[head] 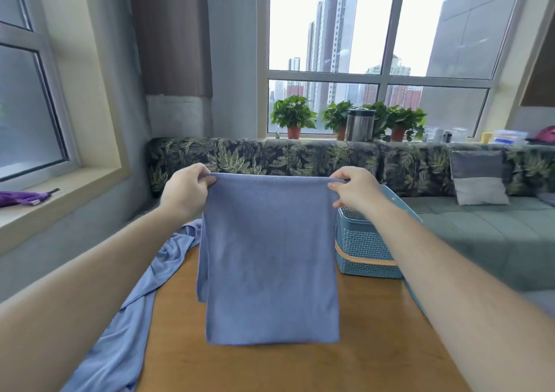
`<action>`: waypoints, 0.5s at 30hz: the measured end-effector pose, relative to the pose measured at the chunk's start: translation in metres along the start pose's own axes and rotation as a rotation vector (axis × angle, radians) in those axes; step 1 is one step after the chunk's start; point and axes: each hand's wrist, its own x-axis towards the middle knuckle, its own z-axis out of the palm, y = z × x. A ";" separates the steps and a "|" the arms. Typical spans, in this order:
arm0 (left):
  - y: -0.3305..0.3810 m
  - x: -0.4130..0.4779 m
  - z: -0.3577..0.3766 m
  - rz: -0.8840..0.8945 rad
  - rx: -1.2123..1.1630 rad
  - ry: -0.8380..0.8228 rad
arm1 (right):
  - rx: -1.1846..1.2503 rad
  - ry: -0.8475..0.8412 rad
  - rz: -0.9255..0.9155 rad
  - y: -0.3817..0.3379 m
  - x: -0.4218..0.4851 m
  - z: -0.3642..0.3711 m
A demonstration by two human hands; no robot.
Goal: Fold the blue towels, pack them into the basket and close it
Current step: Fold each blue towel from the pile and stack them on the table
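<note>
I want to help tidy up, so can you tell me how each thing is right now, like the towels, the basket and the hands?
Held towel: hanging in the air, folded double, not packed yet.
Other towel: unfolded, rumpled, draped over the left edge of the table.
Basket: open, standing at the table's right side.
Left hand: pinches the held towel's top left corner.
Right hand: pinches its top right corner.

Ahead of you at upper centre, a large window [386,79] shows grey towers [339,25] in flat daylight; potted plants [293,116] line its sill [318,137] above a leaf-print sofa back [255,155]. A frosted window [27,106] sits at left, a wooden table [300,367] across the bottom
</note>
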 end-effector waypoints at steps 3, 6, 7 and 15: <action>0.015 0.013 -0.002 -0.061 -0.311 -0.003 | 0.263 0.058 -0.018 -0.013 0.012 0.000; 0.014 0.009 -0.006 -0.073 -0.451 -0.001 | 0.343 0.099 -0.059 -0.009 0.002 0.001; 0.010 0.000 -0.005 -0.073 -0.463 -0.008 | 0.331 0.099 -0.063 -0.002 -0.007 0.004; -0.076 -0.175 0.064 -0.218 -0.292 -0.226 | 0.141 -0.086 0.053 0.133 -0.133 0.089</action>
